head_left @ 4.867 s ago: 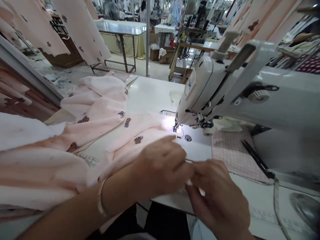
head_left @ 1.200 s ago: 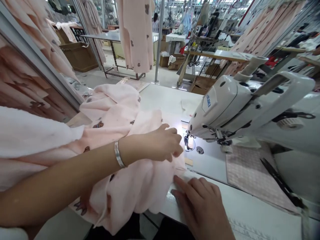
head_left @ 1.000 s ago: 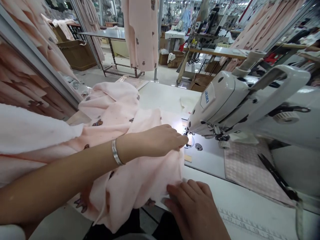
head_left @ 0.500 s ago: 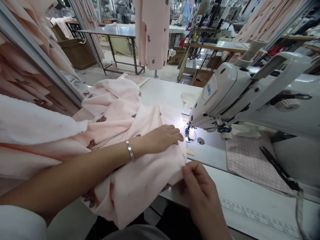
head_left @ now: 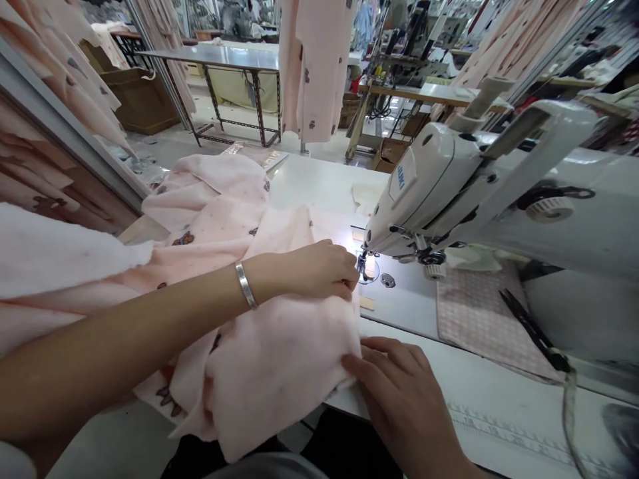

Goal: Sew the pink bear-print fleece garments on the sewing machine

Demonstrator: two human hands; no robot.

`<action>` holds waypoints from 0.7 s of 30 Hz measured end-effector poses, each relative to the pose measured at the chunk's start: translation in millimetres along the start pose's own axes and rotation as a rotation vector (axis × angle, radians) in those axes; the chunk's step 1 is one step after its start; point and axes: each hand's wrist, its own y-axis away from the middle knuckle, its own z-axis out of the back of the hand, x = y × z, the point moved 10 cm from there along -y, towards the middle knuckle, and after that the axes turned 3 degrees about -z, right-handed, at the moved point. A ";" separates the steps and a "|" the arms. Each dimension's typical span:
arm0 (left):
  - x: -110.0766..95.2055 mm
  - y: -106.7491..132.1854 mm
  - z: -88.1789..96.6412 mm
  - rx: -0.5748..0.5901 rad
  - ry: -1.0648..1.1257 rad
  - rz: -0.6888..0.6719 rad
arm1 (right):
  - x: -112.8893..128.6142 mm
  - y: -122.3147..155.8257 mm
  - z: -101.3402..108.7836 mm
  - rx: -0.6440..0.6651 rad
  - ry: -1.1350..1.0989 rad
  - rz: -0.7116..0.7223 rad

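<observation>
Tabletop [head_left: 309, 176] | pink cloth [head_left: 284, 359] under left hand [head_left: 319, 269] | nearby: sewing machine [head_left: 429, 179], scissors [head_left: 535, 332]

Noted pale pink, scattered brown-grey motifs on cloth [head_left: 284, 359] | pale pink, small dark motifs on hanging panel [head_left: 322, 86] | white on counter [head_left: 309, 176] | pink-and-white check on fabric piece [head_left: 474, 313] | white, blue lettering on sewing machine [head_left: 434, 176] | black on scissors [head_left: 535, 334] | silver on bracelet [head_left: 245, 285] | brown on cardboard box [head_left: 142, 100]
</observation>
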 end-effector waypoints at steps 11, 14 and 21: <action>1.6 -10.3 -13.3 -0.174 -0.259 0.155 | -12.3 7.9 -4.7 0.004 0.036 -0.122; -17.4 -0.5 -22.9 -0.189 -0.303 0.165 | -12.4 2.8 -3.0 0.002 0.019 -0.068; -19.1 32.3 -23.5 -0.254 -0.111 0.116 | -12.0 -21.2 2.8 0.060 0.091 0.203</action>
